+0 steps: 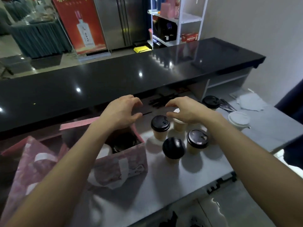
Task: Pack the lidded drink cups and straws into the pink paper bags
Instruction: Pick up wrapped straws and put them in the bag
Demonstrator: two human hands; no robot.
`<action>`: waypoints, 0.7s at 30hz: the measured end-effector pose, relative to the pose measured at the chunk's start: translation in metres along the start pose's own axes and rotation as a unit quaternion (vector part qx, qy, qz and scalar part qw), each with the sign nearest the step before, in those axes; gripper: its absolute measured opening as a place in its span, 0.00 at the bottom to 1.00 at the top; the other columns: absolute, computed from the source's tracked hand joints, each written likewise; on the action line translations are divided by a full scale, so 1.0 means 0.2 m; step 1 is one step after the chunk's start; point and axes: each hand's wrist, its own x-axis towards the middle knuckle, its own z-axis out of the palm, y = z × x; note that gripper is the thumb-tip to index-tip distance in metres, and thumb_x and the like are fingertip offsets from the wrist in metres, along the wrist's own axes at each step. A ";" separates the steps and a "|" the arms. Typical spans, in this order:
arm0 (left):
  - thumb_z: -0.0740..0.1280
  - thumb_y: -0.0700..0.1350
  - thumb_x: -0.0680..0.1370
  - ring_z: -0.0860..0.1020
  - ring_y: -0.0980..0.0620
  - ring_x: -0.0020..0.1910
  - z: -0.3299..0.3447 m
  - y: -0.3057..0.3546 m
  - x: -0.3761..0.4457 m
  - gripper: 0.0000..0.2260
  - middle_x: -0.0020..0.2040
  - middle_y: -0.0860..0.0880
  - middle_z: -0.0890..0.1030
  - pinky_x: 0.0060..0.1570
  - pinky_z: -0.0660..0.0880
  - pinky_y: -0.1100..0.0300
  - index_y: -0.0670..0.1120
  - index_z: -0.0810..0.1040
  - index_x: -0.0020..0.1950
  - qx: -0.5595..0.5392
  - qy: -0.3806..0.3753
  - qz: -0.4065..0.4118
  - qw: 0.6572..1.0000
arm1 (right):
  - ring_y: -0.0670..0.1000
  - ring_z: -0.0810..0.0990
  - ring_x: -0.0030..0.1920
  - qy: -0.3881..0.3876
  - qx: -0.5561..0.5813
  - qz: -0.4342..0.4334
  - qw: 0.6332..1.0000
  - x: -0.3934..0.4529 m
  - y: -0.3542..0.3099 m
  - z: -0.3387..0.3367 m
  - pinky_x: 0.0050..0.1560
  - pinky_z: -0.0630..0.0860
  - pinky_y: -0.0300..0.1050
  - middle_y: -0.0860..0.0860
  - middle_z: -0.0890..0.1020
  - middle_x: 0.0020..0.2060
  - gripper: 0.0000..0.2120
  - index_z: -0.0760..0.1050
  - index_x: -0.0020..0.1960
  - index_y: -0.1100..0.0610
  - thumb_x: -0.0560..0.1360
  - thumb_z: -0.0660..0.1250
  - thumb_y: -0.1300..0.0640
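Note:
An open pink paper bag (131,159) stands on the grey worktop, with a white-lidded cup and dark contents inside. My left hand (121,112) hovers above its far edge, fingers spread and curled, holding nothing. To the right stand three black-lidded paper cups (160,123) (197,139) (174,147) and a white-lidded cup (179,124). My right hand (186,110) hangs just over the white-lidded cup, fingers apart and empty. A pile of black straws (161,100) lies beyond, under the counter ledge. A second pink bag (31,161) stands at the left.
A raised black counter (147,74) runs across the back. Another black-lidded cup (211,102), a white-lidded cup (238,119) and crumpled paper (252,102) sit at the far right. The worktop's front edge (213,185) drops off near me.

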 end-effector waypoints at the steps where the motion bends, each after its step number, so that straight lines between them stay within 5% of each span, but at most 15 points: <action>1: 0.73 0.57 0.81 0.80 0.50 0.62 0.02 0.07 0.07 0.17 0.62 0.55 0.81 0.61 0.78 0.49 0.55 0.81 0.69 0.003 -0.002 0.008 1.000 | 0.52 0.79 0.69 0.005 0.000 0.007 1.000 -0.02 0.09 -0.02 0.68 0.76 0.52 0.46 0.81 0.70 0.23 0.77 0.74 0.48 0.82 0.69 0.41; 12: 0.72 0.55 0.82 0.79 0.47 0.65 0.45 0.97 0.83 0.18 0.63 0.52 0.82 0.64 0.78 0.46 0.52 0.80 0.70 -0.026 -0.042 -0.018 0.999 | 0.53 0.84 0.56 0.123 0.054 0.098 0.986 -0.13 1.40 -0.27 0.57 0.80 0.49 0.48 0.87 0.57 0.13 0.84 0.61 0.49 0.81 0.65 0.55; 21: 0.72 0.55 0.82 0.79 0.47 0.62 0.71 1.28 1.12 0.17 0.62 0.52 0.81 0.60 0.78 0.49 0.53 0.79 0.70 -0.003 -0.086 -0.065 0.994 | 0.60 0.83 0.51 0.000 0.020 0.205 0.979 -0.08 2.08 0.04 0.53 0.82 0.52 0.55 0.86 0.51 0.07 0.83 0.54 0.56 0.78 0.70 0.56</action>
